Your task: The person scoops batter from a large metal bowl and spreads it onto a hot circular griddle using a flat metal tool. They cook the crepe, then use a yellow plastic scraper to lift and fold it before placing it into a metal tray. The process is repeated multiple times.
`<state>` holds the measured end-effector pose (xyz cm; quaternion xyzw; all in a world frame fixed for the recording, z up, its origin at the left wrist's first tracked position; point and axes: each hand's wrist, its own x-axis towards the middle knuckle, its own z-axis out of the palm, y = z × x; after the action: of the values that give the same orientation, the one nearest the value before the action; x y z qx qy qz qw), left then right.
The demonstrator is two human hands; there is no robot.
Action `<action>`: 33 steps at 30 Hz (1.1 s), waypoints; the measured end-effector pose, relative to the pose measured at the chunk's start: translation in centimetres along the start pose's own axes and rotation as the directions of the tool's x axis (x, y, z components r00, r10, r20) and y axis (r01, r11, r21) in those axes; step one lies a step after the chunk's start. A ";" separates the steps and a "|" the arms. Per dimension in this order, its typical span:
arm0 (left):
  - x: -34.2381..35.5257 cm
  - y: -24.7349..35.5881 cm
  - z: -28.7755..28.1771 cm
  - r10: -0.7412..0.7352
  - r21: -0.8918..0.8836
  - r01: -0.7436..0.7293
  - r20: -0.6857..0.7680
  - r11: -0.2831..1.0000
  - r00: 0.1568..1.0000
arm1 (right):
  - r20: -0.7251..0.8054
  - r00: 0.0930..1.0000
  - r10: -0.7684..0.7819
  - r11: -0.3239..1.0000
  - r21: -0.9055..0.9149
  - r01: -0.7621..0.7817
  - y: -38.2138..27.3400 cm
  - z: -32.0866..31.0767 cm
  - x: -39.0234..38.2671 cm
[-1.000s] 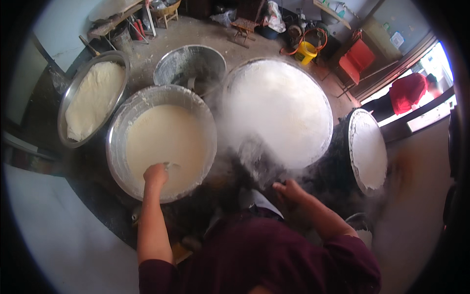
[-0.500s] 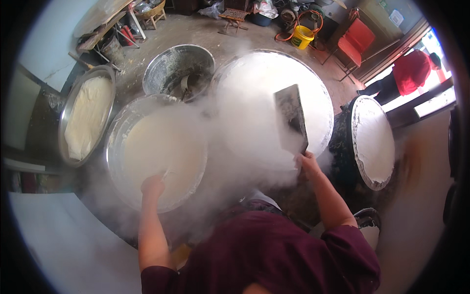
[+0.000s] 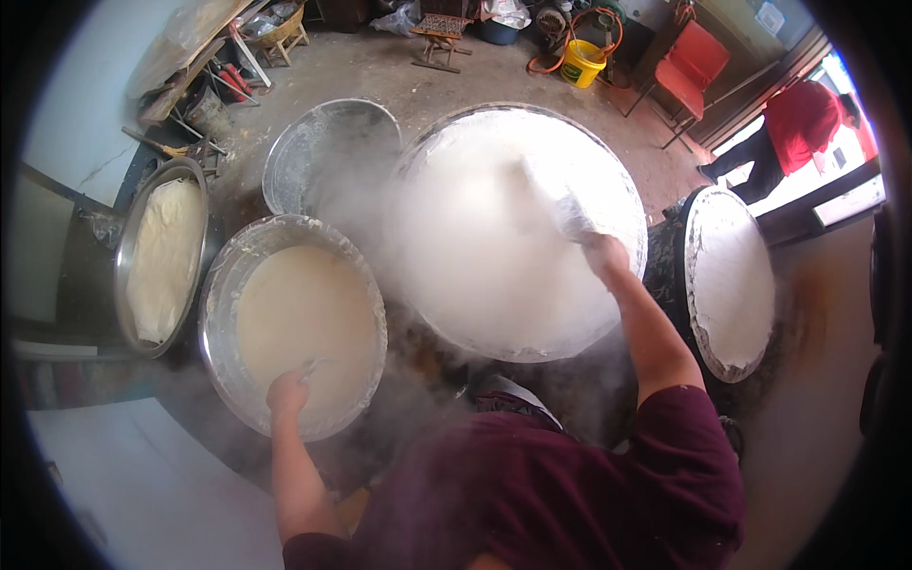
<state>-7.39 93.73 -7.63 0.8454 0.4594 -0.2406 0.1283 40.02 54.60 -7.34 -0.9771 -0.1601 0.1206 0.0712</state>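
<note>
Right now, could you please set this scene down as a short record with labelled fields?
Left hand: closed on a small utensil, at the near side of a metal basin of pale liquid
Right hand: holding a flat tool over a wide round vessel; contact hidden by steam
Far left: pale dough-like mass in another basin
Background: yellow bucket, red chair

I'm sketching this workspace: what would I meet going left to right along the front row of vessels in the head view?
Metal basin of pale dough → metal basin of creamy liquid → large round white-topped vessel → smaller dark-sided vessel.
</note>
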 end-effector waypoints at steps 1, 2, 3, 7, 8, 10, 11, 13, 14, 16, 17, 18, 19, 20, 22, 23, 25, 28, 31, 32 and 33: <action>0.1 -0.2 0.1 -0.014 -0.016 0.014 -0.011 1.000 1.000 | 0.030 0.998 -0.056 0.987 0.154 0.050 -0.3 0.9 -0.4; 0.2 -0.4 0.1 -0.033 -0.027 0.033 0.012 0.999 0.999 | 0.029 0.989 -0.147 0.942 0.310 0.131 -0.4 1.6 -1.2; 0.4 -0.6 0.3 -0.061 -0.031 0.062 0.033 0.998 0.998 | -0.039 0.965 -0.260 0.863 0.438 0.251 -1.1 2.9 -1.8; 1.1 -1.7 0.9 -0.068 -0.049 0.070 0.036 0.996 0.997 | 0.241 0.962 -0.125 0.405 0.898 -0.172 -2.3 5.2 -4.8; 1.3 -1.9 1.0 -0.054 -0.053 0.056 0.028 0.997 0.998 | 0.313 0.941 -0.127 0.405 0.883 -0.239 -2.6 5.2 -5.2; 1.4 -2.3 1.2 -0.053 -0.064 0.055 0.021 0.996 0.998 | 0.359 0.932 -0.060 0.351 0.881 -0.317 -3.0 4.7 -5.7; 1.4 -2.3 1.3 -0.041 -0.043 0.041 0.010 0.998 0.999 | 0.428 0.904 -0.026 0.302 0.865 -0.401 -3.2 4.5 -5.8; 1.1 -2.3 1.3 -0.059 0.003 0.059 0.009 0.998 0.998 | 0.422 0.907 -0.016 0.455 0.810 -0.369 -3.7 4.3 -6.1; 0.9 -2.3 1.3 -0.080 -0.038 0.081 0.017 0.996 0.997 | 0.413 0.910 -0.024 0.494 0.797 -0.349 -4.0 4.4 -6.3; 0.6 -2.1 1.3 -0.124 -0.120 0.124 0.012 0.985 0.992 | 0.476 0.868 -0.139 0.421 0.822 -0.383 -5.3 5.6 -7.0; 0.5 -2.1 1.3 -0.111 -0.103 0.112 0.017 0.988 0.994 | 0.505 0.846 -0.172 0.355 0.833 -0.425 -6.1 6.4 -7.6; 0.5 -2.1 1.4 -0.101 -0.091 0.101 0.012 0.991 0.995 | 0.487 0.839 -0.243 0.382 0.843 -0.379 -7.2 7.4 -8.3; 0.5 -2.2 1.7 -0.091 -0.078 0.091 0.008 0.993 0.996 | 0.491 0.809 -0.323 0.445 0.833 -0.328 -8.5 8.7 -9.1; 0.5 -2.4 2.0 -0.076 -0.079 0.075 -0.009 0.994 0.997 | 0.512 0.769 -0.384 0.439 0.833 -0.335 -10.3 10.1 -9.9; 0.7 -3.1 3.0 -0.037 -0.086 0.032 -0.055 0.996 0.998 | 0.598 0.706 -0.381 0.463 0.784 -0.414 -14.4 12.8 -11.6; 1.0 -3.6 3.5 -0.010 -0.084 0.004 -0.072 0.996 0.997 | 0.616 0.671 -0.413 0.510 0.767 -0.390 -16.7 14.0 -12.3; 1.3 -4.8 4.6 0.044 -0.082 -0.055 -0.132 0.995 0.990 | 0.643 0.623 -0.446 0.625 0.722 -0.297 -20.6 16.4 -13.3; 1.9 -6.2 5.8 0.000 -0.017 -0.001 -0.082 1.000 0.997 | 0.655 0.613 -0.442 0.758 0.638 -0.136 -21.8 18.9 -14.7; 1.8 -6.6 5.5 0.001 -0.004 -0.001 -0.069 1.000 0.998 | 0.667 0.622 -0.410 0.844 0.536 -0.018 -17.6 18.1 -15.7; 1.6 -6.4 5.1 0.017 -0.028 -0.019 -0.089 0.999 0.996 | 0.664 0.620 -0.417 0.871 0.488 0.063 -15.3 16.8 -15.9; 1.3 -6.0 4.7 0.006 -0.037 -0.010 -0.091 0.999 0.996 | 0.651 0.615 -0.445 0.883 0.433 0.180 -13.1 15.2 -16.1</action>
<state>-13.20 95.92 -12.28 0.8548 0.4657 -0.1928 0.1239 17.46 63.11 -16.15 -0.7747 -0.3227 0.5128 0.1811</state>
